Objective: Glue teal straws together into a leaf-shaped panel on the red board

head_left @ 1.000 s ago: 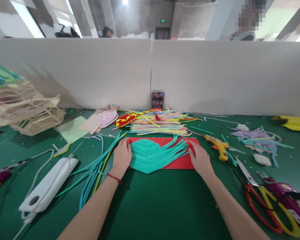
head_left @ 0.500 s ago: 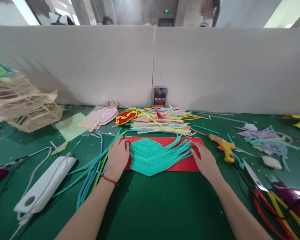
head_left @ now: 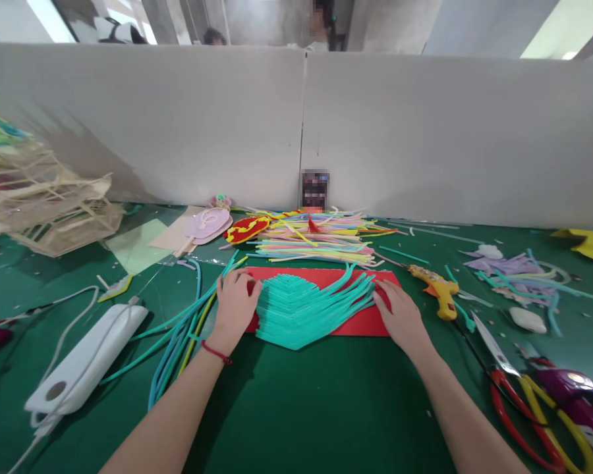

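Note:
A red card lies on the green table. On it rests a leaf shape of teal pipe cleaners, packed in a V pattern on the left, with loose ends fanning to the right. My left hand bends over the card's left end, thumb apart from the fingers and touching the leaf's left edge. Over the right end lies my right hand, fingers spread, its thumb by the loose teal ends. Neither hand is visibly closed around anything; the undersides of the fingers are hidden.
Behind the card lies a pile of coloured pipe cleaners. A yellow glue gun and scissors are on the right. Left are blue-green pipe cleaners, a white power strip and a wooden stick frame.
My left thumb has shifted right, onto the leaf's left edge. My right hand has stayed at the card's right end. A person behind the partition has moved left.

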Available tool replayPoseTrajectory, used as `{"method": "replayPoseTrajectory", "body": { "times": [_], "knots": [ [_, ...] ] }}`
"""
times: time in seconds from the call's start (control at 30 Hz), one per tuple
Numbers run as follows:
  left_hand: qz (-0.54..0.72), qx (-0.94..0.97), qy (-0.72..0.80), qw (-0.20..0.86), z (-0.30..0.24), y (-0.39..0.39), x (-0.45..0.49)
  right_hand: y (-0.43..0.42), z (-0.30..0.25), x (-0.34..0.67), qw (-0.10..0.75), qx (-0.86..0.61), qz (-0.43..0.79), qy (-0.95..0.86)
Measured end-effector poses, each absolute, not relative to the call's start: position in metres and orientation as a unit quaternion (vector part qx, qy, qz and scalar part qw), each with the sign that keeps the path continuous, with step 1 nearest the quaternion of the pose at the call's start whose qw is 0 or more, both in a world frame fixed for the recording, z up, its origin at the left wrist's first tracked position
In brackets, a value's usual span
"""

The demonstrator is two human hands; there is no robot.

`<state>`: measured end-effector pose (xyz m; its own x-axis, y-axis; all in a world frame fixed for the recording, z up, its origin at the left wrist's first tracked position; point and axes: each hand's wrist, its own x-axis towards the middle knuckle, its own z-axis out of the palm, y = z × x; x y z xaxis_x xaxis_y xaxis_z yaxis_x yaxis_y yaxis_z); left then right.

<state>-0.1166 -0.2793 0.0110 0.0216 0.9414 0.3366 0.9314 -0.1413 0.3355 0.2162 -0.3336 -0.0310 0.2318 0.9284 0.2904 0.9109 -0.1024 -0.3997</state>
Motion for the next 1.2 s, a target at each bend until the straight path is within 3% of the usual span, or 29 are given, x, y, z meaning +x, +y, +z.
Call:
{"method": "replayPoseTrajectory", "body": {
  "times": [0.3,0.5,0.67,0.83,0.97,1.2],
  "knots": [
    [0.189,0.755,0.594,0.200,0.027,-0.242,-0.097,-0.335,-0.029,0.214,0.274,-0.743,0.031,-0.610],
    [0.155,0.778,0.549,0.265,0.043,-0.238,-0.096,-0.334,-0.025,0.213,0.297,-0.742,0.049,-0.599],
    [0.187,0.790,0.461,0.359,0.079,-0.249,-0.094,-0.332,-0.016,0.213,0.374,-0.739,0.123,-0.547],
    [0.193,0.797,0.442,0.363,0.125,-0.265,-0.077,-0.327,-0.019,0.220,0.520,-0.718,0.177,-0.427],
    [0.198,0.807,0.441,0.340,0.144,-0.268,-0.069,-0.322,-0.022,0.227,0.574,-0.698,0.208,-0.373],
    [0.204,0.798,0.481,0.299,0.108,-0.223,-0.066,-0.325,-0.007,0.228,0.623,-0.680,0.160,-0.352]
  ]
}}
